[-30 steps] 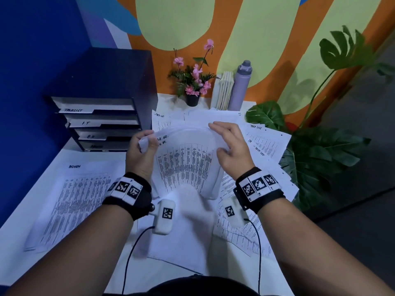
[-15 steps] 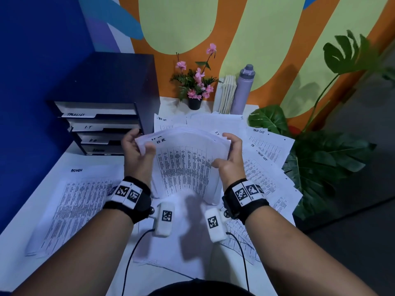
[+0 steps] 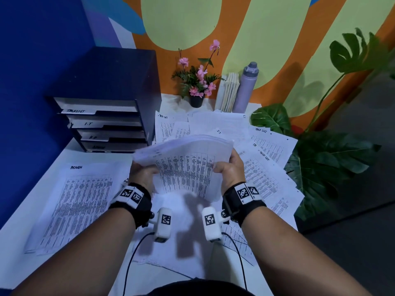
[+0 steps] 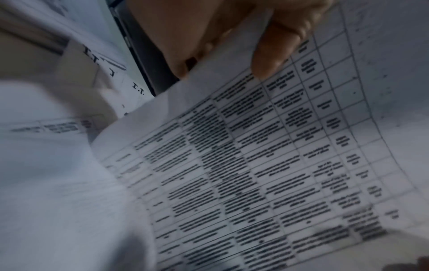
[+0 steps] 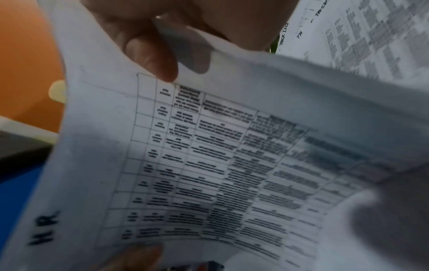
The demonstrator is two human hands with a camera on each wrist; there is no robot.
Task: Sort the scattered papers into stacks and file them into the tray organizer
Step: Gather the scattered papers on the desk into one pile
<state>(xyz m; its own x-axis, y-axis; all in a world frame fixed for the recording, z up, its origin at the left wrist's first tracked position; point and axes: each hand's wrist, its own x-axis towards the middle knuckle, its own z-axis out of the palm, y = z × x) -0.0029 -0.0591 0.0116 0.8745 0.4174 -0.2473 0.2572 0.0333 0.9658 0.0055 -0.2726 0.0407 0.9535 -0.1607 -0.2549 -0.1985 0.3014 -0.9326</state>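
Note:
Both hands hold a stack of printed sheets [image 3: 188, 165] marked "H R" above the white desk. My left hand [image 3: 143, 172] grips its left edge, thumb on the printed face [image 4: 274, 60]. My right hand [image 3: 229, 167] grips the right edge, thumb pressed on the page [image 5: 150, 55]. The stack [image 5: 209, 174] bows upward, its top edge curling toward the wall. The dark tray organizer [image 3: 111, 99] stands at the back left with labelled trays. Scattered papers [image 3: 267, 150] cover the desk's right half.
An "ADMIN" pile [image 3: 79, 201] lies on the desk at left. A potted pink flower [image 3: 197, 82], several books [image 3: 228, 90] and a grey bottle [image 3: 245, 86] line the back wall. Large plant leaves [image 3: 327, 159] hang over the desk's right edge.
The right hand slid from the top of the stack to its right edge. Both hands lifted the stack a little and bowed it upward.

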